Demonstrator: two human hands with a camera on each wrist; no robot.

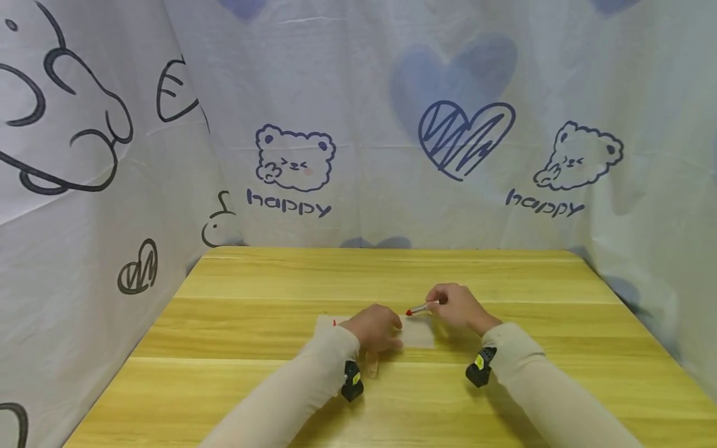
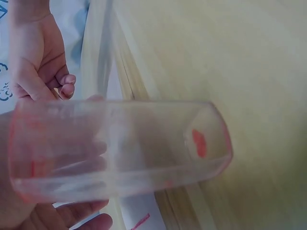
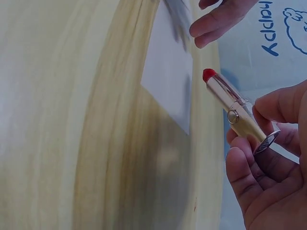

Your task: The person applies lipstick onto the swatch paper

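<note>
My right hand (image 1: 456, 305) pinches a lipstick (image 3: 240, 110) by its gold base, with the red tip pointing left over the paper's far edge. Beneath my left hand (image 1: 374, 326) lies a small white sheet of paper (image 1: 420, 336); the fingers extend across it, loosely bent. A clear lipstick cap (image 2: 124, 148), smeared red inside, is on the near side of the left hand, its upper end close under the palm. Whether palm and cap touch is hidden. Left of that hand, a short red mark (image 1: 335, 323) shows on the paper.
The wood-grain table (image 1: 252, 336) spreads around the paper on all sides. White cloth (image 1: 364, 124) with printed hearts and bears hangs behind it and along both sides. A black camera is strapped to each wrist.
</note>
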